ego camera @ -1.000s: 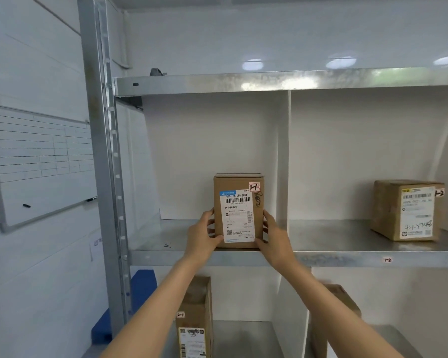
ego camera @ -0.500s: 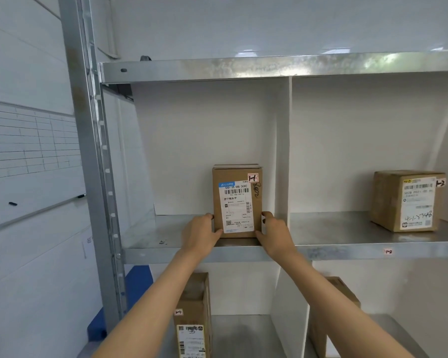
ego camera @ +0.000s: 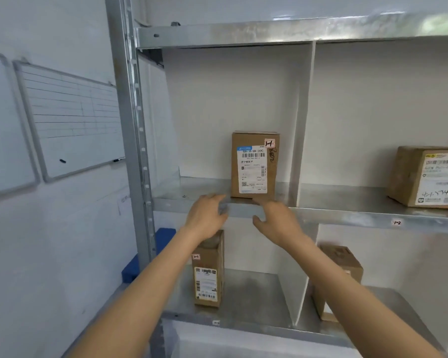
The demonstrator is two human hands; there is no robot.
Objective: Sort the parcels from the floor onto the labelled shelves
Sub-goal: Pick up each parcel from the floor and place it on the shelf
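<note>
The parcel (ego camera: 254, 166), a brown cardboard box, stands upright on the metal shelf (ego camera: 192, 188). Its long axis runs vertically. Its broad face with the white shipping label (ego camera: 252, 171) is turned out toward the person, and a small handwritten tag (ego camera: 269, 143) sits at its top right corner. It stands in the left compartment, near the front edge, just above and between the two hands.

Neither hand holds it. The left hand (ego camera: 207, 215) hovers at the shelf's front lip just below and left of the parcel's lower left corner, with its fingers loosely bent and empty. The right hand (ego camera: 277, 219) is just below the lower right corner, with its fingers spread and relaxed, also empty. Whether either hand touches the shelf lip cannot be told.

Just right of the right hand a white divider (ego camera: 301, 125) rises and closes off the compartment. Well beyond it on the same shelf lies a second box (ego camera: 424, 177), label outward, above a small shelf tag (ego camera: 397, 222) on the front lip.

Under the left wrist, a tall narrow box (ego camera: 208, 270) stands upright on the lower shelf (ego camera: 248, 293). Under the right forearm, past the lower divider, another box (ego camera: 342, 264) is partly hidden by the arm.

Left of the left hand stands the rack's perforated steel post (ego camera: 130, 125). Further left, a ruled whiteboard (ego camera: 70, 120) hangs on the wall. Something blue (ego camera: 145, 257) shows low behind the post.
</note>
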